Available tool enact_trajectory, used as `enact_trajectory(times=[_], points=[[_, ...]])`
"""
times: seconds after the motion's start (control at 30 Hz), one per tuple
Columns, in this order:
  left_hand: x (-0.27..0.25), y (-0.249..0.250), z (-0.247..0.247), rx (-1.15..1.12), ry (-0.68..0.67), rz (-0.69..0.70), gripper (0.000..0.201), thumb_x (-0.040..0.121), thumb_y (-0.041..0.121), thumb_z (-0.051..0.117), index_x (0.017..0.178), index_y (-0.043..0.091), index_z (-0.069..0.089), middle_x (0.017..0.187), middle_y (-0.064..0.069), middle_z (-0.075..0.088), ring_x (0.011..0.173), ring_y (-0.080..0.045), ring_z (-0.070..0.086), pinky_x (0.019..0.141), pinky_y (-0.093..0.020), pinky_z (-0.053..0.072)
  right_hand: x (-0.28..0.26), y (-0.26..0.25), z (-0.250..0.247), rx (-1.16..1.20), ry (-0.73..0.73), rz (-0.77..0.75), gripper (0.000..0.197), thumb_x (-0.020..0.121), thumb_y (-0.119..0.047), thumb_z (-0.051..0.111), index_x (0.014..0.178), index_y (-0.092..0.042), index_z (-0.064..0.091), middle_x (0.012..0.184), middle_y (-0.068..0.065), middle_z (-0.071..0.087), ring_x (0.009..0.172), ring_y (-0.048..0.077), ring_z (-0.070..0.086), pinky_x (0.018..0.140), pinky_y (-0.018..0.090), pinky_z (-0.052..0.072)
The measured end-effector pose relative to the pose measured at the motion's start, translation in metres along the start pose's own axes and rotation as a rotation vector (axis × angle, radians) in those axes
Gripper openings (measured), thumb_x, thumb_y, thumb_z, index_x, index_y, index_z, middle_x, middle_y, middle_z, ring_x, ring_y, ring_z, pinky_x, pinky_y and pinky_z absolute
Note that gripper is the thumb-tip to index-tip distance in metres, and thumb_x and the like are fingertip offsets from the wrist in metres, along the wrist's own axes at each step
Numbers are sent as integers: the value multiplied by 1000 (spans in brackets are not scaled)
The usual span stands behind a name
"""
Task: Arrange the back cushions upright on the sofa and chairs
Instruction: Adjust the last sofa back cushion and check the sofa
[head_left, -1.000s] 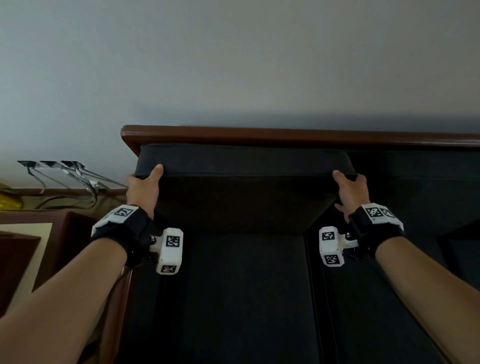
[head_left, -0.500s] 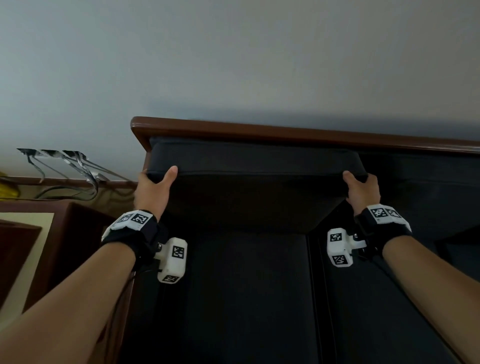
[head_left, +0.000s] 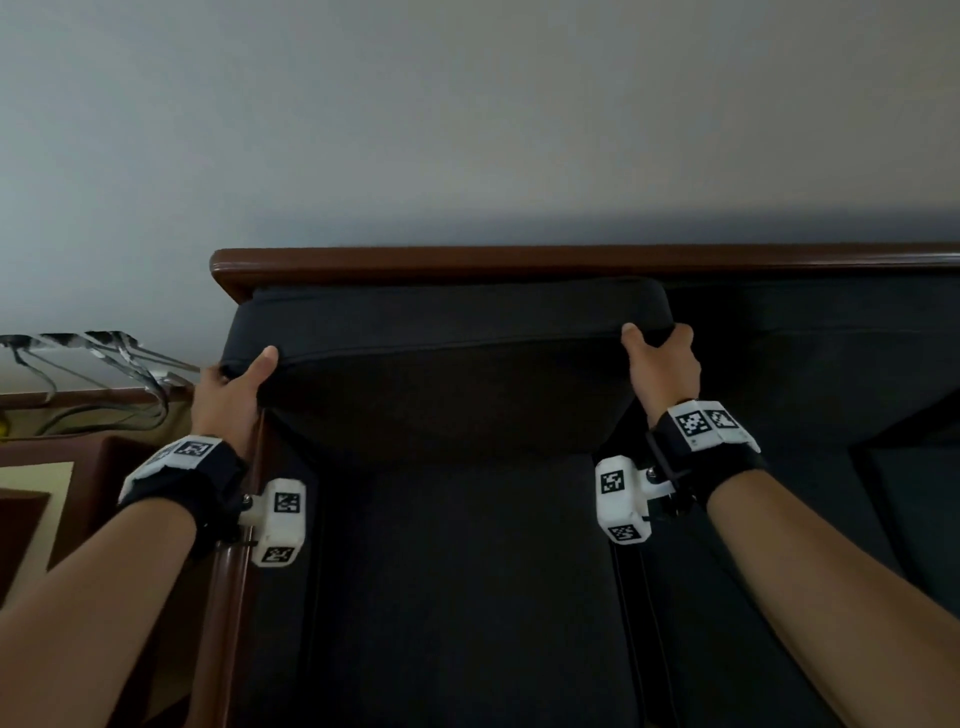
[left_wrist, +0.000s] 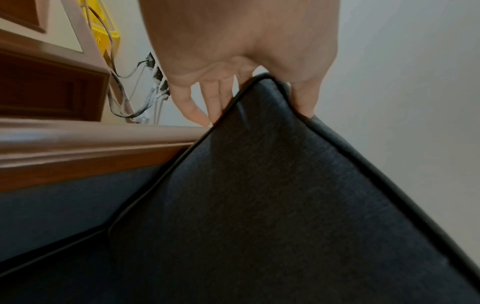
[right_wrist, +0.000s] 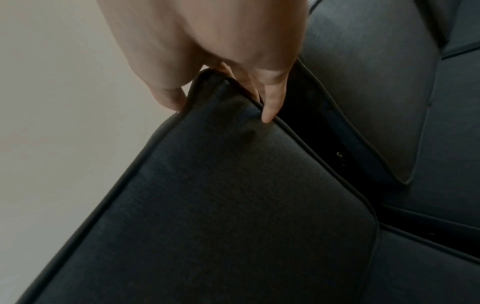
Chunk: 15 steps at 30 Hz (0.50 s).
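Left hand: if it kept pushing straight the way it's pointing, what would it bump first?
Probably the wooden back rail, just beyond the back cushion the left hand grips; behind that, the wall. Depth is unclear.

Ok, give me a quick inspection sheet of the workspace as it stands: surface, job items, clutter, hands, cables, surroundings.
Surface: dark seat cushion of the sofa, nothing lying on it.
Job's things: dark back cushion held at its two top corners, top edge just below the wooden back rail; a second back cushion stands to its right.
Clutter: yellow object, partly hidden.
Hands: left hand and right hand each grip a top corner.
Cables: bundle of cables along the wall, left of the sofa.
Surroundings: plain wall; wooden side table.
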<state>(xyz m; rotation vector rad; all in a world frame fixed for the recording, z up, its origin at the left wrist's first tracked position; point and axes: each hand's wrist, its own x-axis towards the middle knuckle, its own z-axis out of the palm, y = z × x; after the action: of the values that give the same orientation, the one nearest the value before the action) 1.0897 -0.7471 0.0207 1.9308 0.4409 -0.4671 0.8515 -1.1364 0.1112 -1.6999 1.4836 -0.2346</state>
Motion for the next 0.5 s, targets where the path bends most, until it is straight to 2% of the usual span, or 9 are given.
enact_trajectory(times=[0.07, 0.13, 0.27, 0.37, 0.43, 0.5], points=[[-19, 8, 3, -36, -6, -16, 91, 45, 78, 83, 115, 22, 67, 112, -2, 74, 101, -26, 71, 97, -50, 53, 3, 5, -5, -7, -6, -8, 58, 95, -42, 56, 141, -11, 39, 133, 16, 56, 119, 36, 55, 85, 35, 41], [-35, 17, 18, -58, -12, -16, 96, 42, 81, 81, 115, 22, 61, 118, -4, 70, 106, -28, 68, 98, -50, 52, 11, 15, -14, -5, -12, 19, 58, 95, -44, 55, 141, -13, 40, 132, 16, 56, 119, 37, 54, 84, 35, 39], [-53, 36, 49, 30, 21, 28, 103, 53, 85, 66, 134, 25, 47, 133, -5, 57, 118, -30, 58, 102, -51, 48, 30, 28, -24, 14, -27, 56, 66, 94, -51, 54, 148, -18, 35, 139, 17, 53, 126, 39, 50, 97, 41, 41], [-42, 39, 52, 33, -50, 58, 104, 49, 90, 68, 136, 38, 44, 130, 4, 60, 119, -26, 60, 99, -50, 50, 37, 20, -20, 6, -15, 79, 70, 94, -52, 53, 150, -17, 32, 143, 18, 50, 128, 40, 50, 104, 47, 42], [-37, 40, 47, 5, -113, 56, 96, 51, 84, 76, 133, 43, 47, 124, 9, 65, 115, -20, 63, 97, -45, 52, 37, 15, -16, -2, 15, 95, 69, 94, -51, 52, 150, -16, 32, 143, 19, 50, 127, 39, 51, 103, 45, 42], [-36, 42, 40, -12, -180, 102, 80, 67, 67, 79, 135, 36, 50, 119, 8, 68, 108, -14, 65, 89, -34, 53, 35, 15, -12, 2, 28, 94, 67, 96, -48, 51, 151, -14, 32, 145, 18, 49, 129, 38, 49, 103, 43, 40]])
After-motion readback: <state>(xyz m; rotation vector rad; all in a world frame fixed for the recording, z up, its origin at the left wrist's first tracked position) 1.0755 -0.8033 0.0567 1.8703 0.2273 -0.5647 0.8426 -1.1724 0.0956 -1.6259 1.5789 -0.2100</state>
